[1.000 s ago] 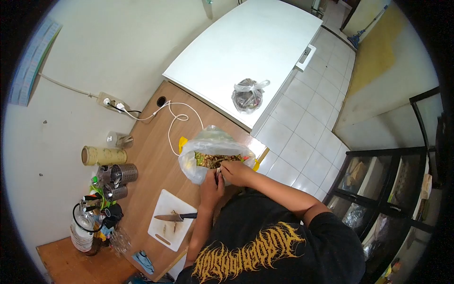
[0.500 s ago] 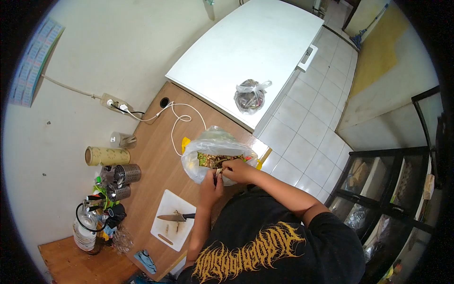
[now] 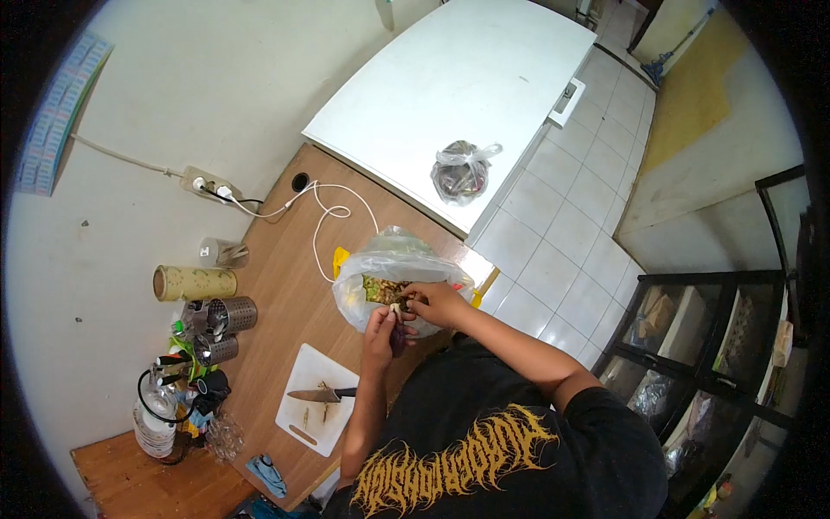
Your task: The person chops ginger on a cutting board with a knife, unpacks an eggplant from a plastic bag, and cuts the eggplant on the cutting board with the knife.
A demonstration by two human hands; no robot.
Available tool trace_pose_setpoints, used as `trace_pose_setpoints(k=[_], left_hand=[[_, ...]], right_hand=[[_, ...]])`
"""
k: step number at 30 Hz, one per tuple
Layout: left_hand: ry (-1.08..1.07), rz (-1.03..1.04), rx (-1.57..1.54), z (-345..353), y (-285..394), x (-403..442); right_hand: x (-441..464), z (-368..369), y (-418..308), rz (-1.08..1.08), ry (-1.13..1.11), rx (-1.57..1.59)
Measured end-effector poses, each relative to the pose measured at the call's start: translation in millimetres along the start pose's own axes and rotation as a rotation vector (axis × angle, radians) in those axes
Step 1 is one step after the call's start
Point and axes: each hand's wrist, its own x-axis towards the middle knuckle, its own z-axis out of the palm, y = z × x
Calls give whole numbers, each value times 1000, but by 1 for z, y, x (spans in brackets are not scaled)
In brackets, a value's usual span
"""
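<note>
My left hand (image 3: 378, 342) is closed on a small dark purple piece with a pale tip (image 3: 395, 308), too small to name. Just beside that tip, the bent fingers of my right hand (image 3: 437, 304) are drawn together; what they pinch is hidden. Both hands are at the near rim of an open plastic bag (image 3: 350, 303) on the wooden table. Inside the bag lie chopped green and brown bits (image 3: 378, 289). Left of my left arm, a knife (image 3: 316, 395) rests on a white cutting board (image 3: 298, 424) with a few thin scraps.
A white chest freezer (image 3: 450, 78) adjoins the table (image 3: 277, 320), with a tied plastic bag (image 3: 460, 177) on its lid. Along the wall stand perforated metal utensil holders (image 3: 233, 316) and a patterned cylinder (image 3: 194, 283). A white cable (image 3: 320, 233) crosses the tabletop; a blue cloth (image 3: 266, 476) lies near its edge.
My right hand has shifted slightly up and left over the bag's contents. My left hand has turned a little, so the pale tip and dark purple part show more clearly.
</note>
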Motion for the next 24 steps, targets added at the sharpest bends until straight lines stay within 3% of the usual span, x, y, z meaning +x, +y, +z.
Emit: trace_pose_setpoints(k=[3, 5, 9, 11, 12, 14, 17, 20, 24], left_hand=[[20, -32, -102, -3, 1, 0], [80, -116, -237, -4, 3, -2], [118, -191, -355, -17, -6, -2], [126, -192, -364, -17, -3, -5], [128, -193, -363, -17, -3, -6], [105, -138, -265, -17, -2, -8], [131, -144, -181, -18, -9, -6], [102, -28, -78, -9, -2, -10], [38, 122, 47, -8, 3, -18]], right_hand=[[2, 0, -6, 16, 25, -23], [3, -11, -28, 179, -52, -38], [6, 3, -21, 117, -21, 49], [5, 6, -28, 45, -51, 358], [5, 7, -27, 45, -52, 360], [6, 7, -25, 123, -228, 432], [8, 8, -22, 182, -266, 457], [7, 8, -21, 246, -220, 689], [6, -2, -35, 224, -185, 671]])
